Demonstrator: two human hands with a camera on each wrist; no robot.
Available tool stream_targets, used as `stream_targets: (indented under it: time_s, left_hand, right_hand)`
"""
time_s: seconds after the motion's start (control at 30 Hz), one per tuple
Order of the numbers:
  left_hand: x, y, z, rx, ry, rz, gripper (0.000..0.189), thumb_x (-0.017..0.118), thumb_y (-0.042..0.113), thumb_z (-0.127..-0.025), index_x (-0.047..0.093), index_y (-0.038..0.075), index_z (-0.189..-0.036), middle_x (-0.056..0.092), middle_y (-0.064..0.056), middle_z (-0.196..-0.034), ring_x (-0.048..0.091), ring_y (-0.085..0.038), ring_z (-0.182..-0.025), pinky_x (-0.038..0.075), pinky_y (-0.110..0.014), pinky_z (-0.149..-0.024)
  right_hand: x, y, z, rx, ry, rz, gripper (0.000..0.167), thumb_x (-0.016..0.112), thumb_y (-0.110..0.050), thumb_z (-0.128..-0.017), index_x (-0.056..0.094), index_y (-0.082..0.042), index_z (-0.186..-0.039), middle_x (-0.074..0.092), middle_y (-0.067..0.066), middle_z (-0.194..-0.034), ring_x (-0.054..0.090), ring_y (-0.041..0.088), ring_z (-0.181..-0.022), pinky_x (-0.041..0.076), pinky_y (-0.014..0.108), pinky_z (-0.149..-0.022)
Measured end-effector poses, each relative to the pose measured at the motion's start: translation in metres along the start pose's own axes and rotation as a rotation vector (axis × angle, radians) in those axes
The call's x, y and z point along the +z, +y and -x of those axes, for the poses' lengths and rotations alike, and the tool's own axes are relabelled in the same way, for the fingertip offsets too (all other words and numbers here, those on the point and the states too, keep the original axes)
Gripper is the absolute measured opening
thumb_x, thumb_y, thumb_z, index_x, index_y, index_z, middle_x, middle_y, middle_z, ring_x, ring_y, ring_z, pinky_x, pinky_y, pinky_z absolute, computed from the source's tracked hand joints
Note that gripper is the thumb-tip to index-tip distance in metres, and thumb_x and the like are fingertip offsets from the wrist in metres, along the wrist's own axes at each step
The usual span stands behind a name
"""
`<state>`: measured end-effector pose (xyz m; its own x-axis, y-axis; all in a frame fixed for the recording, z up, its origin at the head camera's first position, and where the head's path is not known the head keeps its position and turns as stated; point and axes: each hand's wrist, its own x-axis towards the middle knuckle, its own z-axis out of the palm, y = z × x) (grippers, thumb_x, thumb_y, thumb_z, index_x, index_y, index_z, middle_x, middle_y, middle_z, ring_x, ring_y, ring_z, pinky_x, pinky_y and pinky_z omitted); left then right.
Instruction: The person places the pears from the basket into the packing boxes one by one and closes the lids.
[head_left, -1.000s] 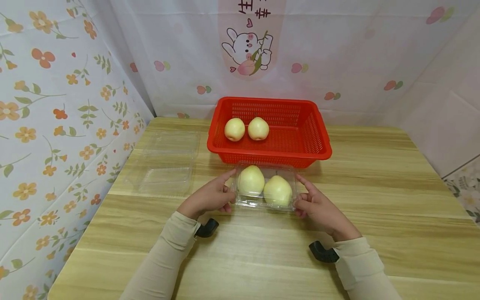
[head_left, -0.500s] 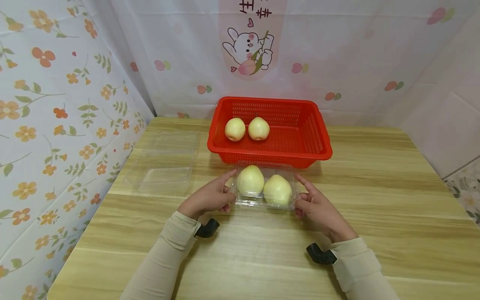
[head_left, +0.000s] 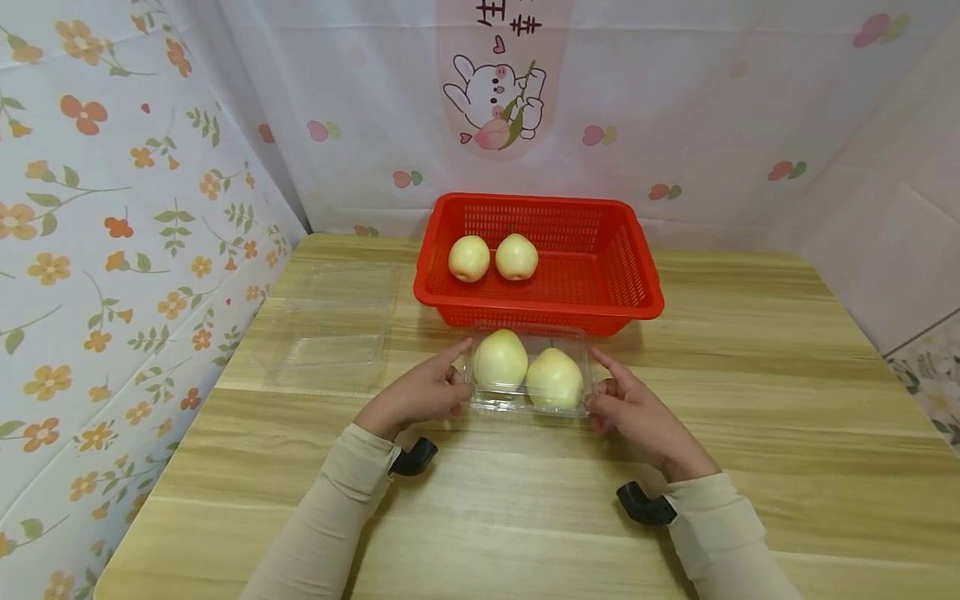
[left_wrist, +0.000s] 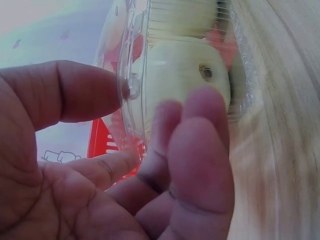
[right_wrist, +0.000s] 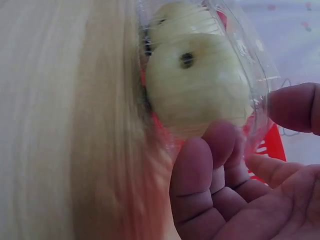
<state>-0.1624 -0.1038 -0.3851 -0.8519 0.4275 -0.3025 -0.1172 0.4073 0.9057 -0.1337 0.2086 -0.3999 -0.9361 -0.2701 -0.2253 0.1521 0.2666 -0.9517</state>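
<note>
A transparent plastic clamshell box point(head_left: 491, 406) with two pale yellow pears inside stands near the table's middle. One pear point(head_left: 500, 360) lies at its left, the other pear point(head_left: 554, 379) at its right. My left hand point(head_left: 416, 393) holds the box's left end, its thumb point(left_wrist: 95, 92) on the rim by the clasp and its index finger stretched along the side. At the opposite end, my right hand point(head_left: 643, 423) mirrors it, thumb point(right_wrist: 295, 107) pressing the rim and the other fingers bent beside the wall. Both wrist views show pear bottoms through the plastic.
Behind the box stands a red perforated basket point(head_left: 525, 310), with two more pears point(head_left: 469, 258) at its left side. Another transparent plastic container point(head_left: 330, 337) lies unfolded on the wooden table point(head_left: 750, 375) at the left. Printed cloth hangs at the back and left.
</note>
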Motion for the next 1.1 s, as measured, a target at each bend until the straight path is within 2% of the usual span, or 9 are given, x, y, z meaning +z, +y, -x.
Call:
stream_targets:
  time_s: [0.2,0.33,0.47,0.57,0.77,1.1]
  left_hand:
    - [-0.005,0.003,0.001,0.025,0.092,-0.039,0.059,0.052,0.008,-0.090,0.043,0.011,-0.148,0.058,-0.011,-0.093,0.059,-0.025,-0.077,0.048,-0.030,-0.062]
    - [-0.007,0.004,-0.002,0.032,0.146,-0.017,0.050,0.052,0.012,-0.093,0.045,0.004,-0.142,0.058,-0.013,-0.099,0.064,-0.030,-0.087,0.053,-0.036,-0.072]
    - [-0.006,0.002,-0.010,0.015,0.193,-0.001,0.050,0.052,0.011,-0.095,0.045,0.000,-0.143,0.059,-0.014,-0.097,0.067,-0.029,-0.085,0.056,-0.038,-0.075]
    - [-0.005,0.001,-0.016,-0.006,0.215,0.019,0.045,0.052,0.007,-0.094,0.051,-0.003,-0.138,0.059,-0.012,-0.092,0.067,-0.025,-0.080,0.057,-0.037,-0.074]
    - [-0.004,-0.001,-0.022,-0.008,0.208,0.050,0.038,0.052,0.002,-0.094,0.056,-0.007,-0.131,0.058,-0.010,-0.086,0.062,-0.018,-0.071,0.057,-0.033,-0.069]
    - [-0.004,0.001,-0.023,0.005,0.203,0.064,0.033,0.052,0.000,-0.094,0.058,-0.009,-0.125,0.057,-0.010,-0.086,0.060,-0.018,-0.069,0.056,-0.031,-0.066]
  right_hand:
    - [-0.006,-0.002,-0.005,0.003,0.061,0.017,0.066,0.047,0.000,-0.091,0.025,-0.004,-0.154,0.047,0.021,-0.112,0.055,0.024,-0.080,0.053,0.033,-0.069]
    - [-0.009,-0.001,-0.010,0.018,0.113,0.000,0.058,0.045,-0.005,-0.096,0.028,0.000,-0.151,0.050,0.022,-0.117,0.056,0.022,-0.085,0.054,0.033,-0.072]
    - [-0.011,0.001,-0.016,0.058,0.137,-0.029,0.053,0.047,-0.010,-0.098,0.033,0.002,-0.148,0.052,0.015,-0.109,0.057,0.019,-0.083,0.056,0.030,-0.071]
    - [-0.012,0.001,-0.022,0.074,0.139,-0.050,0.049,0.049,-0.014,-0.101,0.038,0.003,-0.146,0.054,0.011,-0.100,0.056,0.015,-0.078,0.056,0.027,-0.067]
    - [-0.011,0.001,-0.029,0.069,0.117,-0.089,0.045,0.051,-0.014,-0.103,0.040,0.009,-0.140,0.052,0.004,-0.085,0.053,0.010,-0.070,0.053,0.024,-0.060]
    - [-0.012,-0.002,-0.028,0.064,0.108,-0.070,0.042,0.049,-0.010,-0.102,0.040,0.010,-0.137,0.051,0.005,-0.084,0.052,0.011,-0.069,0.053,0.025,-0.059]
